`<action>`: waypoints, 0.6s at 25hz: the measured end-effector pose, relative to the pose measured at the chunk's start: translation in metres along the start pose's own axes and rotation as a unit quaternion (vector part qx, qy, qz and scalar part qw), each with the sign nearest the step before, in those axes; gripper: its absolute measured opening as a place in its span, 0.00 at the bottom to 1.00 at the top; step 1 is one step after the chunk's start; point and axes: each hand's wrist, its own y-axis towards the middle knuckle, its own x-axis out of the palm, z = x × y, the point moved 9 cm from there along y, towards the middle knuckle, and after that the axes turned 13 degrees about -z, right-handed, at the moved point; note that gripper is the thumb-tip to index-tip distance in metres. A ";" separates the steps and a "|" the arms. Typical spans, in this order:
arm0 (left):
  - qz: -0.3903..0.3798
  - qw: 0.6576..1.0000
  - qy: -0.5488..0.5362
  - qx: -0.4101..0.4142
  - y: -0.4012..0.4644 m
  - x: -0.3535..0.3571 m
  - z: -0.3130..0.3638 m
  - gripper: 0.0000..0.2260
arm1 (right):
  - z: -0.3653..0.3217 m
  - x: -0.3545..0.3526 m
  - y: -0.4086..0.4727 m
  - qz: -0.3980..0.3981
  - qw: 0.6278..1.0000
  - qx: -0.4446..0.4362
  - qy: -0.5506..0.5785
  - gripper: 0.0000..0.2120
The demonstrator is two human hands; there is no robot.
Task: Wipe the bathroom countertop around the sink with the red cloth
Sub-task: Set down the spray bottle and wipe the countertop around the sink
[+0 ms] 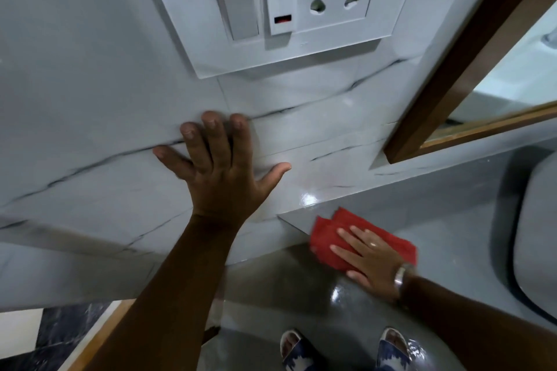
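Grey countertop (437, 220), right hand (370, 256) flat on red cloth (331, 238)

The red cloth (328, 238) is lying flat on the grey desk (446, 214), close to the desk's left end and near its front edge. It is looking soft and a bit bunched, with its corners poking out toward the wall. Part of it is hiding under fingers. The desk is looking smooth and shiny. The sink (536, 238) is sitting on the right side, pale grey with round corners, well apart from the cloth.
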 end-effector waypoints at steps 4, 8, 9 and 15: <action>0.001 1.000 -0.004 -0.005 0.000 -0.001 0.000 0.58 | 0.121 0.030 -0.074 -0.003 0.967 0.227 0.120 0.32; 0.007 1.000 -0.010 -0.006 0.000 0.001 0.001 0.59 | 0.102 -0.003 -0.008 -0.012 0.905 0.388 0.172 0.30; 0.007 1.000 -0.007 -0.006 0.000 0.001 0.001 0.59 | 0.070 -0.014 0.018 -0.013 0.938 0.317 0.140 0.30; -0.020 1.000 -0.020 0.000 -0.001 0.001 0.001 0.58 | 0.062 0.032 -0.072 -0.031 0.997 0.065 0.029 0.29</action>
